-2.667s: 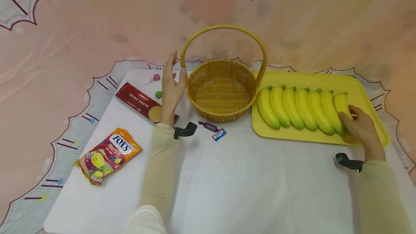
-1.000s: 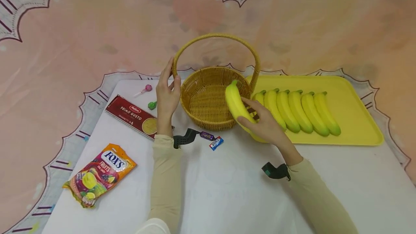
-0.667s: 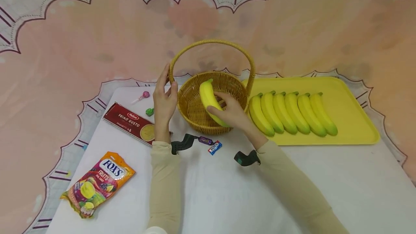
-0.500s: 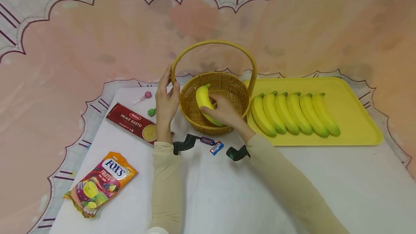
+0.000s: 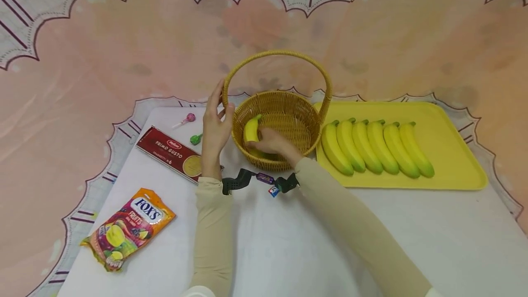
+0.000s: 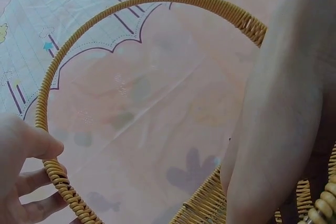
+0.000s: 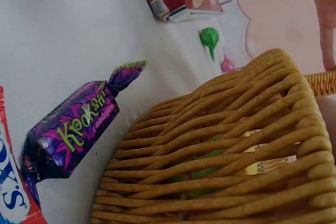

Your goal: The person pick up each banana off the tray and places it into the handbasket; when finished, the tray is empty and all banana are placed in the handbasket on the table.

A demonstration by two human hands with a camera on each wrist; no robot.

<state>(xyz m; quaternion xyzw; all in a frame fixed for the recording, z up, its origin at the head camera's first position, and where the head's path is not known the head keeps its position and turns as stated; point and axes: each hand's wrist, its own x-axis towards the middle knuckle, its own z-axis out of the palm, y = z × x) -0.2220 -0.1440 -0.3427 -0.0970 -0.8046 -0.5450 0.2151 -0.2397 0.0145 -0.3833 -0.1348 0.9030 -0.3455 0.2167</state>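
In the head view, a wicker basket (image 5: 270, 165) with a tall handle stands mid-table. My left hand (image 5: 216, 129) is at the left foot of its handle (image 5: 280, 52); in the left wrist view, that hand's thumb and fingers (image 6: 39, 142) hold the handle from both sides. My right hand (image 5: 275, 142) reaches down inside the basket and holds a banana (image 5: 250, 129) at its left side. The hand hides the banana's lower part, but green shows through the weave in the right wrist view. Several bananas (image 5: 374, 148) lie in a row on a yellow tray (image 5: 453, 155).
Left lie a red spaghetti box (image 5: 167, 151), a Fox's candy bag (image 5: 131, 230), a pink lollipop (image 5: 190, 117) and a green lollipop (image 5: 195, 139). A purple wrapped candy (image 7: 73, 129) and a small Fox's candy (image 7: 13, 182) lie before the basket.
My right hand took the rightmost banana off the tray, carried it left and lowered it into the basket. My left hand came against the handle and has stayed there.
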